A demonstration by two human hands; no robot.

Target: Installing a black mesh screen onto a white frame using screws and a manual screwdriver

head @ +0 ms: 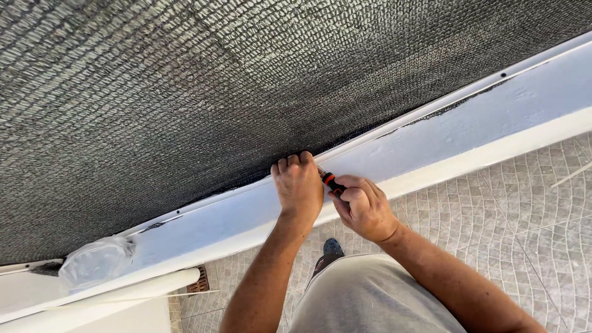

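Closed right-hand (pixel 365 208) grip clasps a red-black tool handle (pixel 332 182); left hand (pixel 299 185) fingers curl onto dark mesh (pixel 185 92).

The tool's (pixel 331 181) tip is hidden behind the left hand (pixel 299 188); only its red-and-black handle shows, so its kind cannot be told. The right hand (pixel 365 208) wraps the handle's rear end. The left fingertips curl out of sight at the mesh (pixel 185 92) edge. The mesh runs off the top, left and right edges. The bag's (pixel 95 262) contents are too blurred to tell. The shoe (pixel 333 247) is mostly hidden by the shirt (pixel 370 296). Both forearms are cut off at the bottom edge.
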